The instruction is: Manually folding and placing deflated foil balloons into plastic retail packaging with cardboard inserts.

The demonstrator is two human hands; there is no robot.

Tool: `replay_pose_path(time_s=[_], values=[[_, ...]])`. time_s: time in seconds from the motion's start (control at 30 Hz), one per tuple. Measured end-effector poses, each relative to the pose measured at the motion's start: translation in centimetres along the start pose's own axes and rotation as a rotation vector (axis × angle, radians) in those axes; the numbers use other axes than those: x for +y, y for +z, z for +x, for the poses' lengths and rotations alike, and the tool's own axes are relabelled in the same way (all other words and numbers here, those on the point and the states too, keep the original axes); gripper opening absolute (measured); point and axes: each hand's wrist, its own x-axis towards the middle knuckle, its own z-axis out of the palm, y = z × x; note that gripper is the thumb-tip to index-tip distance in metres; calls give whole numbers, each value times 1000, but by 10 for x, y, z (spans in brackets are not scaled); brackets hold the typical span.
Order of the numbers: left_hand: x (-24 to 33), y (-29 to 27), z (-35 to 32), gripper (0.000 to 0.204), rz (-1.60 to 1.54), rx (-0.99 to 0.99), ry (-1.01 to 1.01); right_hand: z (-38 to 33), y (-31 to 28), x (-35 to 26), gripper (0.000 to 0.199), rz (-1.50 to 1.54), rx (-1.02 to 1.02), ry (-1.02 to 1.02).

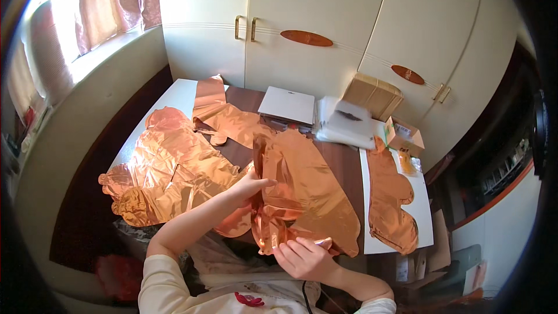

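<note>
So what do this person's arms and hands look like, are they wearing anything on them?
Both hands are bare: no gloves, rings or watch show on the left hand or the right hand. The forearms are uncovered too. Cream-white sleeves are pushed up to about the elbows, and the top has a small red mark on the chest. A thin dark cord hangs down the front.

We see a table (174, 90) with a flat foil balloon (305, 189) in the middle of it. The left hand (250, 186) rests on the balloon's left edge. The right hand (302, 256) holds its near edge. More foil balloons (168, 168) lie in a pile to the left. Another foil balloon (392, 200) lies to the right, on a sheet of paper (421, 209). Behind the middle balloon sits a laptop (286, 106). A plastic bag (347, 122) lies right of the laptop. A small box (403, 135) sits right of the bag. Cupboards (325, 11) stand behind the table.
</note>
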Motion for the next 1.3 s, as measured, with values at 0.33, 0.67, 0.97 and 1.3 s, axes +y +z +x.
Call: replay_pose_path(time_s=[0.33,0.67,0.97,1.3], values=[[-17,-15,32,54,263,15,139,-1,24,-26,25,0,-68,97],[-19,-20,77,39,657,59,109,-7,24,-22,25,332,-46,443],[-18,-17,77,70,546,128,173,-62,88,130,36,526,-92,780],[-25,-36,27,81,869,78,232,-57,103,121,42,178,-199,537]])
